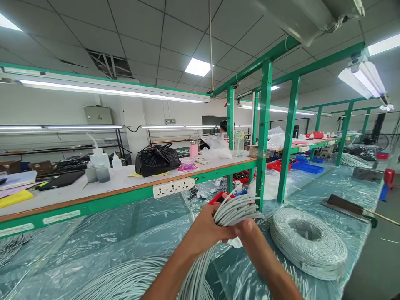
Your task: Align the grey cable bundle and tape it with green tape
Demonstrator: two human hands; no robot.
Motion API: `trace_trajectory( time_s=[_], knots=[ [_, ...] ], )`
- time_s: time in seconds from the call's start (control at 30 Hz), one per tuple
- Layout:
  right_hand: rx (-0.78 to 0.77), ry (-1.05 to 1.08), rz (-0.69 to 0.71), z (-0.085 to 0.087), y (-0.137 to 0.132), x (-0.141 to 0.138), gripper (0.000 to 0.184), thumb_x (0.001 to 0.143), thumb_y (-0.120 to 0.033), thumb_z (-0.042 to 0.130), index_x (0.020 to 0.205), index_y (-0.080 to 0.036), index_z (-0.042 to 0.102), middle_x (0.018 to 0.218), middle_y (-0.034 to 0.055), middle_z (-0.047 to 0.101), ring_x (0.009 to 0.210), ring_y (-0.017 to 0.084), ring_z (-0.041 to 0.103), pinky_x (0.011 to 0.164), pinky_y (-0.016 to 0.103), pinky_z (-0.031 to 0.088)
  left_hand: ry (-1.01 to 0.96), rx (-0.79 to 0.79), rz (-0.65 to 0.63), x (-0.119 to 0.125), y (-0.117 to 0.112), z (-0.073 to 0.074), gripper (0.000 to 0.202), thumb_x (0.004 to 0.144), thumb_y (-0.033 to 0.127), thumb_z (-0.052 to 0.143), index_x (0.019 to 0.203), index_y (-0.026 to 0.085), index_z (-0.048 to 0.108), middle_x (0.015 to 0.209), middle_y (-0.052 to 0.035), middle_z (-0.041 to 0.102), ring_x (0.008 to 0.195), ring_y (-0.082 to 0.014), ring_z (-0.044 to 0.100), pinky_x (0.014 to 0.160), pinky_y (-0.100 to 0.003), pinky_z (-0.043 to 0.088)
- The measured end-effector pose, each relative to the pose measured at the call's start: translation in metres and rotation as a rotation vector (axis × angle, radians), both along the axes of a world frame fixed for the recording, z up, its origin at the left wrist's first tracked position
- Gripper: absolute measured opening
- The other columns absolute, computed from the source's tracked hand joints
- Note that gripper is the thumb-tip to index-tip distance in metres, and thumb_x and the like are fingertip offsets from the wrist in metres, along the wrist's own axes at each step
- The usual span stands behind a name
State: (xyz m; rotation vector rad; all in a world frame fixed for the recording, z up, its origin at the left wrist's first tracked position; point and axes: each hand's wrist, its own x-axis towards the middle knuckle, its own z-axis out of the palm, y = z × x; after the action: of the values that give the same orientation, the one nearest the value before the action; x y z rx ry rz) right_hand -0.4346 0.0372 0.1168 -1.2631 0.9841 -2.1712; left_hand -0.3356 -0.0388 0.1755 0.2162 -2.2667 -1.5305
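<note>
My left hand (204, 227) is wrapped round a thick bundle of pale grey cables (236, 209). Their cut ends fan out to the right, above the bench. My right hand (246, 230) is closed on the underside of the same bundle, near the ends, with its thumb toward me; most of its fingers are hidden. Below my hands the cables run down into a loose coil (125, 279) on the plastic-covered bench (150, 225). More cable ends (296, 277) show beside my right forearm.
A wound cable coil (309, 243) lies to the right, with a hinged metal tool (346, 206) behind it. Green posts (264, 137) stand just beyond my hands. The raised shelf (118, 189) carries a black bag (158, 160) and bottles (101, 171). Red and blue trays (308, 167) sit farther back.
</note>
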Motion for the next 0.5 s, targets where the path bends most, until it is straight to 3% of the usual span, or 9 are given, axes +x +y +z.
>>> trace_trajectory(
  time_s=[0.07,0.17,0.33,0.4,0.5],
  knots=[
    [0.05,0.072,0.071,0.002,-0.002,0.011,0.064,0.064,-0.059,0.065,0.116,-0.024,0.058,0.107,0.0076,0.066,0.103,0.027,0.057,0.083,0.041,0.049,0.012,0.008,-0.031,-0.001,0.004,0.0,0.009,0.057,0.008,0.06,0.064,0.014,0.06,0.052,0.006,0.046,0.048,-0.0074,0.038,0.045,-0.021,0.029],
    [0.058,0.094,0.133,0.007,-0.002,0.013,0.044,0.078,-0.044,0.057,0.116,-0.022,0.058,0.093,0.0056,0.069,0.093,0.021,0.059,0.065,0.03,0.05,0.011,0.072,-0.106,0.001,0.004,0.0,0.014,0.057,0.005,0.061,0.067,0.014,0.061,0.056,0.0057,0.047,0.052,-0.0071,0.039,0.048,-0.021,0.031],
    [0.016,-0.032,0.185,0.007,-0.003,0.001,0.035,0.077,-0.036,0.054,0.107,-0.022,0.063,0.08,0.003,0.069,0.059,0.013,0.053,0.045,0.021,0.038,0.047,0.186,-0.232,0.008,0.002,-0.004,0.02,0.073,0.028,0.064,0.088,0.015,0.065,0.076,-0.0018,0.058,0.068,-0.0129,0.053,0.064,-0.027,0.045],
    [0.007,-0.069,0.195,0.006,-0.004,0.001,0.037,0.073,-0.037,0.054,0.105,-0.02,0.065,0.079,0.0037,0.069,0.053,0.012,0.049,0.039,0.02,0.03,0.084,0.163,-0.2,0.008,0.006,-0.008,0.025,0.08,0.034,0.058,0.091,0.014,0.066,0.076,-0.0033,0.059,0.071,-0.0146,0.055,0.066,-0.028,0.045],
    [-0.023,-0.155,0.151,0.005,-0.007,0.007,0.041,0.068,-0.038,0.055,0.103,-0.019,0.065,0.081,0.0033,0.069,0.046,0.008,0.04,0.037,0.019,0.024,0.138,0.101,-0.048,0.004,0.014,-0.015,0.036,0.087,0.041,0.045,0.093,0.012,0.065,0.066,-0.0012,0.057,0.063,-0.0138,0.055,0.061,-0.026,0.042]
  ],
)
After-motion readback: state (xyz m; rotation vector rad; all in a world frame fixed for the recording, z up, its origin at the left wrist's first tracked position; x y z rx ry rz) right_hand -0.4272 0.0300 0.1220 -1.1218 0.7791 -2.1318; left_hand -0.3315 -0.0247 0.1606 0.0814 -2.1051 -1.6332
